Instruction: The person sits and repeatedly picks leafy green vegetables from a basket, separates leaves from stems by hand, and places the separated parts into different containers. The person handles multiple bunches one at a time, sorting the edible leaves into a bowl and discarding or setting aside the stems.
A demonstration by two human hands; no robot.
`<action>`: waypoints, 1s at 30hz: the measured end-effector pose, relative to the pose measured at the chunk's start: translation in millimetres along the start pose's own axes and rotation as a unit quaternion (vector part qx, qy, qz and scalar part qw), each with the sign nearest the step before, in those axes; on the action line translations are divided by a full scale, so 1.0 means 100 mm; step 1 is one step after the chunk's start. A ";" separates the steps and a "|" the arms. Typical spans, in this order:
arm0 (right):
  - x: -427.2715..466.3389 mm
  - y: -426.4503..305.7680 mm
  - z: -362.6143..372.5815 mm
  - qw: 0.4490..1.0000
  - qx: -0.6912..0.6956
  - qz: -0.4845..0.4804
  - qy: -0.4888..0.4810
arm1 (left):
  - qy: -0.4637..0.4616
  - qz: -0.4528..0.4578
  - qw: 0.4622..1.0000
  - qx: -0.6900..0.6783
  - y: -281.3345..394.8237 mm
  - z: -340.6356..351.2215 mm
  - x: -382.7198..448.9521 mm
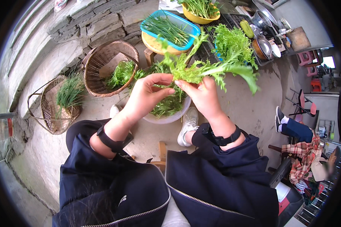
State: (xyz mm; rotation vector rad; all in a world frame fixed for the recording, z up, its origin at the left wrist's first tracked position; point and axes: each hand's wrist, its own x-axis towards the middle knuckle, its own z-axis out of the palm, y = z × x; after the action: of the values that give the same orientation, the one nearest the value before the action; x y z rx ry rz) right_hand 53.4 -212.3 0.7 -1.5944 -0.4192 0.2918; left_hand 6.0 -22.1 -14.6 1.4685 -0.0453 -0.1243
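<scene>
My right hand (203, 95) grips the base of a bunch of frilly leafy greens (199, 71), whose leaves spread up and to the right. Beside its base is my left hand (150, 92), thumb and fingertips curved and a little apart; whether a small piece lies between them I cannot tell. Below both hands a pale plastic basin (163, 120) on the floor holds more greens, partly hidden by the hands. A round woven basket (95, 76) with some frilly greens stands to the left of the basin. More frilly greens (231, 42) are heaped at the upper right.
A blue plastic basket (194, 28) of long thin green stalks rests on a wooden stool (150, 42). Behind it is a yellow basket (200, 20) of greens. At left lies a shallow woven basket (48, 113) with grassy stalks. Pans (264, 45) stand upper right; another person (301, 147) sits at right.
</scene>
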 end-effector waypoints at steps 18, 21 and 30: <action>-0.04 -0.12 0.07 0.980 -0.127 -0.139 -0.065 | 0.083 0.115 0.956 0.256 -0.10 -0.07 0.01; -0.04 -0.11 0.05 0.970 -0.167 -0.170 -0.053 | 0.088 0.135 0.960 0.227 -0.08 -0.06 0.01; 0.16 -0.05 -0.50 0.997 -0.078 -0.022 0.001 | 0.109 0.198 0.922 0.315 -0.01 -0.16 0.02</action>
State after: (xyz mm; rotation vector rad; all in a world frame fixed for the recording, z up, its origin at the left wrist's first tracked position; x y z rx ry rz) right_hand 88.8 -250.3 10.3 -1.7353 -0.4852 0.2286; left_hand 9.2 -6.2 -17.6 2.0748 -0.2150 0.4236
